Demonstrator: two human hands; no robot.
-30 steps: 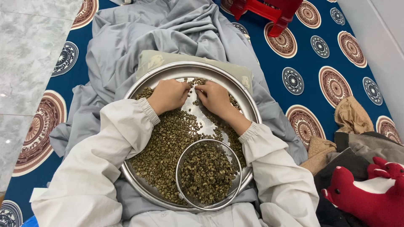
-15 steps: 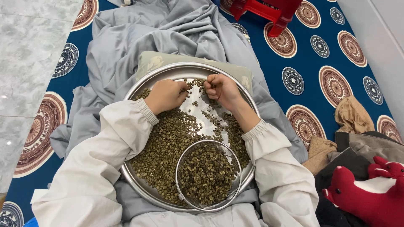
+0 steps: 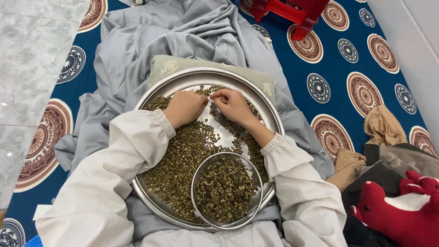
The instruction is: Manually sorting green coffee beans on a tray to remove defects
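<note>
Both my hands rest among green beans at the far side of the tray. My left hand lies curled, knuckles up; whether it pinches anything I cannot tell. My right hand pinches beans. Near me, a sieve holds more beans.

One camera is doing all the work here, riding on the person's head and looking almost straight down into the lap. It is sitting close, so the round metal tray is filling the middle of the frame. The view is facing forward along the legs, taking in the patterned blue mat at the top and right. No second view is sharing the scene.
</note>
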